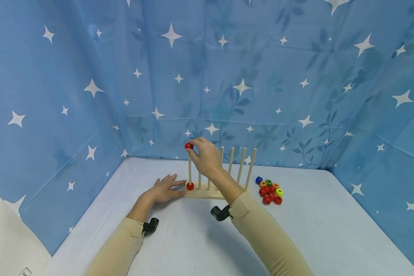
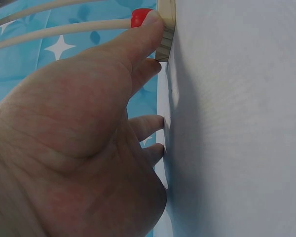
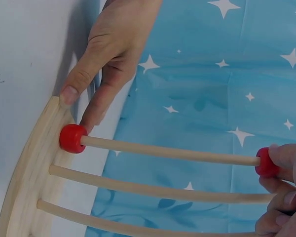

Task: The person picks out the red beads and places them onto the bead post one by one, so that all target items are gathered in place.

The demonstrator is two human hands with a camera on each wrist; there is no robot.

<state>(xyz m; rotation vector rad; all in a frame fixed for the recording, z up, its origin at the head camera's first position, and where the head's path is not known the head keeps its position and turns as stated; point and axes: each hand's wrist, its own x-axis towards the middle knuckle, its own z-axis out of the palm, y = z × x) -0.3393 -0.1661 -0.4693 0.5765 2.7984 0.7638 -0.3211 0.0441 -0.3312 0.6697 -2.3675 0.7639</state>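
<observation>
A wooden peg stand [image 1: 207,194] with several upright rods stands on the white table. My right hand [image 1: 207,158] pinches a red bead [image 1: 188,146] between thumb and fingertips at the top of the leftmost rod [image 3: 172,152]; the rod's tip is at the bead. Another red bead [image 1: 190,186] sits at the foot of that same rod. At the stand's left end, my left hand [image 1: 165,188] holds the base between thumb [image 3: 70,94] and index finger, its other fingers spread down toward the table. My right forearm hides part of the base and rods.
Right of the stand lies a cluster of loose beads [image 1: 270,190], mostly red, with blue, green, orange and yellow ones. A blue curtain [image 1: 207,103] with white stars encloses the back and sides of the table [image 1: 331,230]. Each wrist carries a small black camera [image 1: 220,213].
</observation>
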